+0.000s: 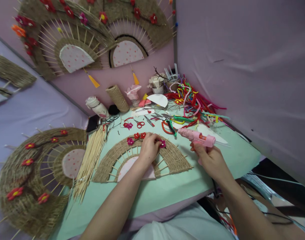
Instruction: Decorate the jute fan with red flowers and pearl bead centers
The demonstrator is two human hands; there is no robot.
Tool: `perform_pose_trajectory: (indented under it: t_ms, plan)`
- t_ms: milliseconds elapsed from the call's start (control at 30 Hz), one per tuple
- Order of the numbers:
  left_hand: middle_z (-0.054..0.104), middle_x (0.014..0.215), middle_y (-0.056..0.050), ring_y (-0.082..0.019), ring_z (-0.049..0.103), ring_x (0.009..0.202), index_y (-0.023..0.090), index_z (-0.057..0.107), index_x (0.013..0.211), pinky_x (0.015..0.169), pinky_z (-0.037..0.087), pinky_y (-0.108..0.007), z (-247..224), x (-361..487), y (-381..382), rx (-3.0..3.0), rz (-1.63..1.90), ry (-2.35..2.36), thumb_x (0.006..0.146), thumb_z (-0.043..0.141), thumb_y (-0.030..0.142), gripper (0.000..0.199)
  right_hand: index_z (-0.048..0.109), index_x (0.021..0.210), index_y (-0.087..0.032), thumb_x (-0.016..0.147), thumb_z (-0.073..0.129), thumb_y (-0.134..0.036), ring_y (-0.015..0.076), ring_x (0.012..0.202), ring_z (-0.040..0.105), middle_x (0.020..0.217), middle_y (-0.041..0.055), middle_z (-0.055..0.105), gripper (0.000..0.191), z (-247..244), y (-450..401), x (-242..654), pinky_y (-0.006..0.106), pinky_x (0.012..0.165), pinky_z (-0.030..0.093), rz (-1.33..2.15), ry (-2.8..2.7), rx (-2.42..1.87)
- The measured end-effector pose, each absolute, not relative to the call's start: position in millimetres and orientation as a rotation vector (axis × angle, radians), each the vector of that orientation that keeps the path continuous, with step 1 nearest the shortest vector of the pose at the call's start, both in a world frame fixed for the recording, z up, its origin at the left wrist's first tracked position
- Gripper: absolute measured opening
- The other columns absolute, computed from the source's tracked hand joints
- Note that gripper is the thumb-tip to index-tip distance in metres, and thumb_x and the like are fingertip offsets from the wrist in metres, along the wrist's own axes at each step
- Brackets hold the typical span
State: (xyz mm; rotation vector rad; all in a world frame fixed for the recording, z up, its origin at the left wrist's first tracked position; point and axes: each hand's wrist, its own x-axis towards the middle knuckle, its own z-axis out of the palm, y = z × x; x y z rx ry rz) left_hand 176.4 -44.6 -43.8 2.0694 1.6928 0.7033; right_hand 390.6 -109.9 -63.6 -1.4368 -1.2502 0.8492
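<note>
Bundled sticks (91,160) lie just left of the twine-wrapped fan (177,158), an arch on the mint worktop (124,196), bare toward its near edge. The left hand (150,146) bends its fingers at a magenta flower (162,144); the right hand (210,158) grasps a pink plastic glue gun (196,137).
</note>
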Motion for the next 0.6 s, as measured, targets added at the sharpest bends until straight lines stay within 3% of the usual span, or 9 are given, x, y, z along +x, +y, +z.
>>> perform_pose_trajectory:
  t_ms: [300,600]
  plan:
    - [0.061,0.101,-0.005,-0.017,0.061,0.088,0.019,0.064,0.096,0.082,0.049,-0.031,-35.2,165.9,-54.3,1.997,0.774,1.677,0.080,0.061,0.011,0.018,0.064,0.077,-0.016,0.084,0.048,-0.066,0.0232,0.067,0.061,0.061,0.0061,0.060,0.053,-62.9,-109.8,391.0,0.029,0.054,0.047,0.858,-1.260,-1.436]
    - [0.062,0.094,-0.005,-0.020,0.059,0.094,0.019,0.069,0.090,0.087,0.046,-0.033,-26.0,174.4,-49.9,2.040,0.697,1.736,0.079,0.064,0.013,0.013,0.065,0.078,-0.015,0.083,0.046,-0.069,0.0209,0.060,0.057,0.062,0.0061,0.058,0.058,-63.8,-110.5,388.5,0.029,0.049,0.045,0.868,-1.282,-1.456]
